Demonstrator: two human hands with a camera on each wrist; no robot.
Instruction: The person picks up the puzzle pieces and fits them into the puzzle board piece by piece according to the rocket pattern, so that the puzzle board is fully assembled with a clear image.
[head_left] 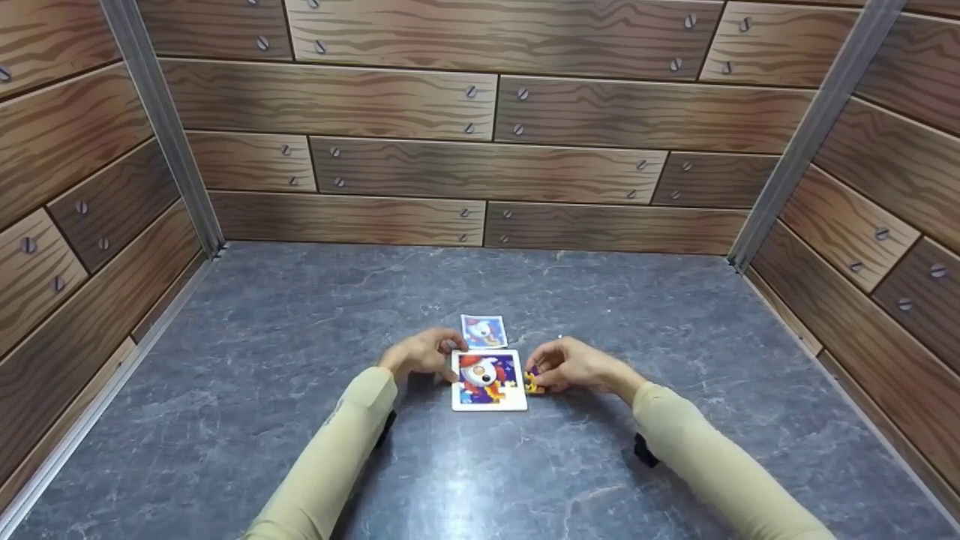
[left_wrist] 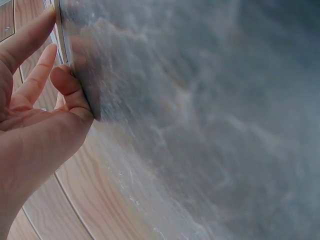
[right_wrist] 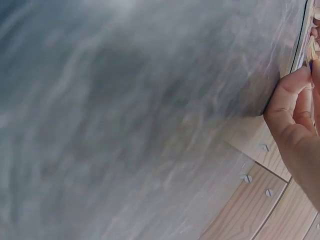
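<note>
A white-framed jigsaw puzzle (head_left: 490,407) lies flat on the table, showing a white rocket with red and orange parts on purple; a pale gap shows at its lower right. My left hand (head_left: 424,350) touches the frame's left side, index finger near the far corner and thumb lower down. In the left wrist view its fingers (left_wrist: 35,80) are spread along the edge. My right hand (head_left: 576,365) pinches a yellow and purple puzzle piece (head_left: 533,381) just right of the frame. The right wrist view shows only a sliver of that piece behind the fingers (right_wrist: 287,95).
Just behind the puzzle lies a small picture card (head_left: 484,331) with a similar rocket. The grey marbled table (head_left: 300,300) is bounded by wood-patterned walls (head_left: 480,165) at the back and both sides.
</note>
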